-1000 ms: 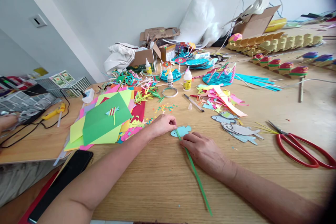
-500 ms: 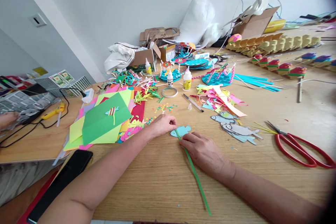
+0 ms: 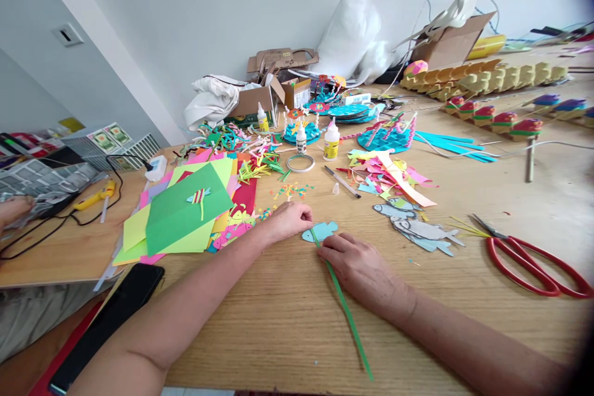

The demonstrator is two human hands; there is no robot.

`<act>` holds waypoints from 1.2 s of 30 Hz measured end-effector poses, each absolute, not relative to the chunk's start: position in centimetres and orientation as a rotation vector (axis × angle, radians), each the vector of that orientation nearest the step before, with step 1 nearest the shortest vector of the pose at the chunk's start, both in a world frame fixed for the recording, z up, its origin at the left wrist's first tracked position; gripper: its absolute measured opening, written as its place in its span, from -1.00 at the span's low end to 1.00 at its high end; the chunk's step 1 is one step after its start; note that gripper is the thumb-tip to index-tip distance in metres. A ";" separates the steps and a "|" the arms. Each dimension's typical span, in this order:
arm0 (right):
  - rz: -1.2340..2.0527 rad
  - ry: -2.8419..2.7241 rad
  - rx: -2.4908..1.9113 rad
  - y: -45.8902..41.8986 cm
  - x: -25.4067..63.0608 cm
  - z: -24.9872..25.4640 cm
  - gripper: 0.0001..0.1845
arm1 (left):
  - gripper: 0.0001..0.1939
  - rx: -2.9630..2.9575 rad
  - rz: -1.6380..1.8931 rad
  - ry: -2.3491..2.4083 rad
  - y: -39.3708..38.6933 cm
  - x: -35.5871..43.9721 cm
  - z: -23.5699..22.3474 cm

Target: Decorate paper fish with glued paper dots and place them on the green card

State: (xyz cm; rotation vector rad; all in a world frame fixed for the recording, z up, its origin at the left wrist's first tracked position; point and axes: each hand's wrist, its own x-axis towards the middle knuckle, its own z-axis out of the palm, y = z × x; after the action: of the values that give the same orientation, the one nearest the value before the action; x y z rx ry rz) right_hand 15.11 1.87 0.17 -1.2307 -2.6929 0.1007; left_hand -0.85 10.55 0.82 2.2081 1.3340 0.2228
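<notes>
Right fingers (image 3: 330, 249) are pinching a slim green paper strip (image 3: 344, 302), slanting nearward; beyond them a flat blue paper fish (image 3: 327, 231) is facing left. Left fingers' (image 3: 304, 215) grip: can't tell.

The fish cutout (image 3: 327, 231) in the middle is light blue, its crossing strip (image 3: 347, 309) bright green. At left, a small fish (image 3: 197, 197) wears red and white stripes on a green sheet (image 3: 174, 223). At right, the scissors' handles (image 3: 510, 242) are red; farther off, flat strips (image 3: 457, 143) are turquoise.
</notes>
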 end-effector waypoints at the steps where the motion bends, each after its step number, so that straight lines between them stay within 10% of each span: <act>1: 0.100 -2.692 -1.232 1.9 15.1 0.1 -0.81 | -0.90 2.210 0.221 1.336 10.5 -0.8 0.9; 36: 0.128 -2.651 -1.272 1.9 15.2 0.4 -0.82 | -0.90 2.259 0.200 1.408 9.5 -0.4 1.6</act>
State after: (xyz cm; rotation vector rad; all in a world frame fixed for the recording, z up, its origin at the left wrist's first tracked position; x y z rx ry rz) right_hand 15.23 1.93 0.40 -1.2716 -2.6514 0.1279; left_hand -0.40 9.54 1.63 2.2594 1.4085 0.2003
